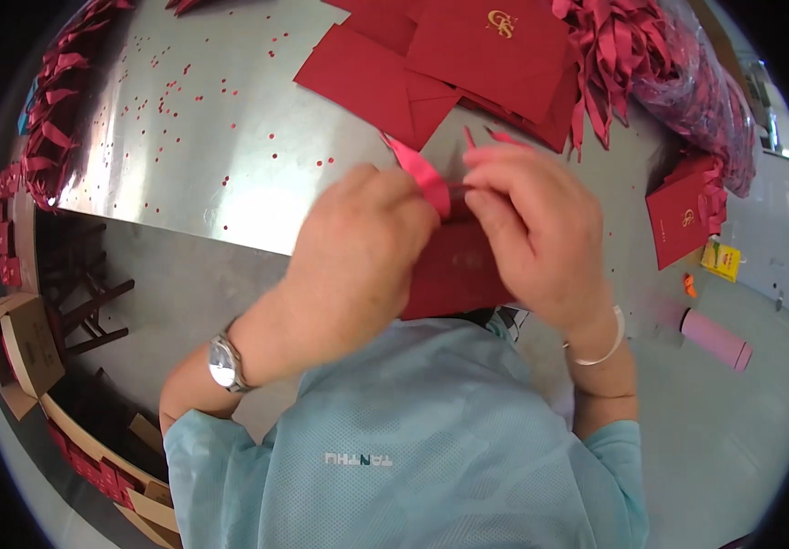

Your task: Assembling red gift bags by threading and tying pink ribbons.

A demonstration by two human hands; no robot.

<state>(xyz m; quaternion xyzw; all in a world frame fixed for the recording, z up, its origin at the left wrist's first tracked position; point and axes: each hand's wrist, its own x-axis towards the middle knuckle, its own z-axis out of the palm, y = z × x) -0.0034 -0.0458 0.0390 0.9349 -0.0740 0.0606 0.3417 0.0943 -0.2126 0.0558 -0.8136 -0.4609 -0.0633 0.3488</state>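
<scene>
My left hand (358,238) is closed, its fingers curled on a pink-red ribbon (425,177) that loops up and over beside the knuckles. Close by on the right, my right hand (545,229) pinches with thumb and forefinger at a thin strip of ribbon; its fingertips are slightly blurred. Under both hands is a dark red paper bag (457,274), held close to my body at the table's edge. The hands cover its upper edge, so I cannot make out where the ribbon meets it.
Flat red paper bags (495,59) are piled ahead on the metal table (230,110), with small red paper dots scattered leftward. Ribbon bundles (614,46) and a plastic-wrapped heap (701,91) lie right. A pink bottle (717,340) stands right; cardboard boxes (28,339) and stools (92,306) are left.
</scene>
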